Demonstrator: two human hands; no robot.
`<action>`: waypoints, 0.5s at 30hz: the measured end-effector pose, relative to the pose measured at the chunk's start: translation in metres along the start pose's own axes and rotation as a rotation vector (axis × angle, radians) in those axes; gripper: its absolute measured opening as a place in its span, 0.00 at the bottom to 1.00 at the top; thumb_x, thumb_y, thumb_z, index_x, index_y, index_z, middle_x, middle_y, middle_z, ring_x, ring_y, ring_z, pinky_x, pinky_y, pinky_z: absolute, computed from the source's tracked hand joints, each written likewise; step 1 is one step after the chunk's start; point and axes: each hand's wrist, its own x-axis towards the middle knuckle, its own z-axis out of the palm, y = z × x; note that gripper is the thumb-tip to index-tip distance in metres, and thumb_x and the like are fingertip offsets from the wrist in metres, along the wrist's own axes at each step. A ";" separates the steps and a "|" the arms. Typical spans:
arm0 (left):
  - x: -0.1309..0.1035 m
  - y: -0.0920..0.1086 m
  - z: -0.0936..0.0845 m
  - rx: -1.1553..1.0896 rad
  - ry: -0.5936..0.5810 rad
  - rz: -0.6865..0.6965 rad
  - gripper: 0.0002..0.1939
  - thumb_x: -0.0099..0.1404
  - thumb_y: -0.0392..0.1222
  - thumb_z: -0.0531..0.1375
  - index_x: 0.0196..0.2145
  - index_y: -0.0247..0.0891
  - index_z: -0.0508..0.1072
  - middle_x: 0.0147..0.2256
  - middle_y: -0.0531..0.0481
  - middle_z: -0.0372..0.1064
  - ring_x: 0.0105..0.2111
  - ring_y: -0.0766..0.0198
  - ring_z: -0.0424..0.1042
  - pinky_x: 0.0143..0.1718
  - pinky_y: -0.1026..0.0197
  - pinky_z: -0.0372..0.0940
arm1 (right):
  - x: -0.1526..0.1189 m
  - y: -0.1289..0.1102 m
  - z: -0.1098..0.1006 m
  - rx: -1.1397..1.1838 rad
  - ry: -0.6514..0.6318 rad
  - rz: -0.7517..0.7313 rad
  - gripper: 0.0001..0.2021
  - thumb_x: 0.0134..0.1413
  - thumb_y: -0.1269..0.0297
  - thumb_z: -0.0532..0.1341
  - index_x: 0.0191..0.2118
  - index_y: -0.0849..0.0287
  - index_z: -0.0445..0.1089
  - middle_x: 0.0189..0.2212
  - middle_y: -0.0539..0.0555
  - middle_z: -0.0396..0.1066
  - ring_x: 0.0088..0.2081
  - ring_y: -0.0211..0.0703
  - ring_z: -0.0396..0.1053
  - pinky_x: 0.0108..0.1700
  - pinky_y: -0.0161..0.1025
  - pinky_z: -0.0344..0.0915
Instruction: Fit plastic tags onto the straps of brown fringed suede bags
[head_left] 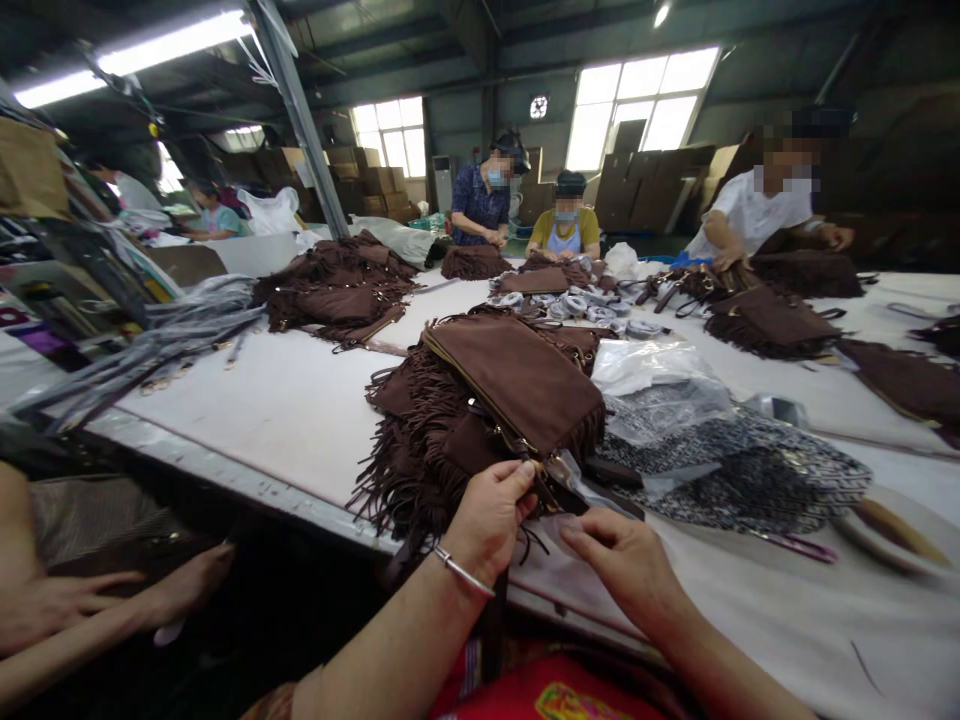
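A stack of brown fringed bags [517, 375] lies at the table's near edge, with a gold zip along the top bag's left side. My left hand [491, 510], wearing a silver bangle, is closed in a pinch on a brown bag strap [551, 497] with gold-coloured metal at the stack's near corner. To its right, my right hand [626, 560] has thumb and forefinger pressed together; whatever they hold is too small or hidden to tell. Clear plastic [581, 480] lies just beyond my fingers.
Right of the stack lie a clear plastic bag [652, 370], black-and-white patterned cloth [780, 470], purple-handled snips [799, 546] and a tape roll [896, 530]. Grey-wrapped straps [187, 325] and another bag pile [337, 290] are at left. Co-workers stand or sit around the table [285, 420]; one's arms [112, 600] are at lower left.
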 end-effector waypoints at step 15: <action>0.000 -0.009 -0.001 0.080 0.028 0.028 0.17 0.46 0.47 0.71 0.31 0.32 0.77 0.32 0.46 0.73 0.31 0.65 0.68 0.33 0.65 0.61 | 0.003 -0.007 0.006 0.058 -0.026 0.003 0.11 0.48 0.56 0.62 0.23 0.55 0.76 0.23 0.51 0.74 0.30 0.46 0.69 0.32 0.37 0.61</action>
